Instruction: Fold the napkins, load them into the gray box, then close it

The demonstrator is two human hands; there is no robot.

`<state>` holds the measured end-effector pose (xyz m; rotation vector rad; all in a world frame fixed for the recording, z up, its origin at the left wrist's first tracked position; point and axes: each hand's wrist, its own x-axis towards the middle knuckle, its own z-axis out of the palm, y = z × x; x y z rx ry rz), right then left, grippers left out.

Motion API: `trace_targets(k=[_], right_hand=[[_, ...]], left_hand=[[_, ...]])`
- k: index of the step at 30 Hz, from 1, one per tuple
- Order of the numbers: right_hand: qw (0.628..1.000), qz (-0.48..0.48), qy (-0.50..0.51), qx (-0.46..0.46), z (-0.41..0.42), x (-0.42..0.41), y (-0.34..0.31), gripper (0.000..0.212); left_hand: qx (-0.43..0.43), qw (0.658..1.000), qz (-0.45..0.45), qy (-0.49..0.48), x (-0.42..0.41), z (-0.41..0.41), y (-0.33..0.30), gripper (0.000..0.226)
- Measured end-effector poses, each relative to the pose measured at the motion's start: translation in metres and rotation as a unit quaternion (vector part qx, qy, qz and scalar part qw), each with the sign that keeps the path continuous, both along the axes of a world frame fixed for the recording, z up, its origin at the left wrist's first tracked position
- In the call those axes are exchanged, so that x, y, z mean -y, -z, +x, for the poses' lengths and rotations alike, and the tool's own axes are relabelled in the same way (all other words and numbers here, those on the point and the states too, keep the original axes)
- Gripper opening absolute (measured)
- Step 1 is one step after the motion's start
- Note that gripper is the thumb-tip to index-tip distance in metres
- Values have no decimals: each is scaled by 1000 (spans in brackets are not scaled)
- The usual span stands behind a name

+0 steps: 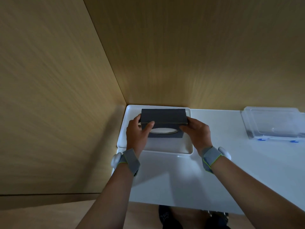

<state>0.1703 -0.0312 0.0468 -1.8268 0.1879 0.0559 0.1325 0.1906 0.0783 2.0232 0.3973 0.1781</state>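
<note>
The gray box (164, 116) sits tilted over a white tray (166, 148) in the table's far left corner. Its face with an oval opening turns toward me, and white napkin material (163, 130) shows through that opening. My left hand (137, 131) grips the box's left end, thumb on the front face. My right hand (196, 132) grips the right end. Both wrists wear gray straps with white pods. Whether the box rests on the tray or is lifted a little, I cannot tell.
A clear plastic container (274, 123) with blue clips lies at the table's (231, 171) far right. Wooden walls close in on the left and behind the tray. The table's near edge runs just above my feet.
</note>
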Motion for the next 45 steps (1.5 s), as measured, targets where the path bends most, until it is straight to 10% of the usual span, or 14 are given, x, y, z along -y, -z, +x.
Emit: trace_targets(k=[5, 20, 45], right_hand=[[999, -35, 15, -11, 16, 2, 5, 5], [992, -113, -6, -60, 72, -19, 26, 21], [990, -121, 21, -71, 85, -25, 20, 33]], left_hand=[[-25, 998, 59, -8, -2, 18, 15, 64], [-79, 993, 87, -11, -15, 72, 54, 36], [-56, 992, 108, -20, -8, 105, 62, 54]])
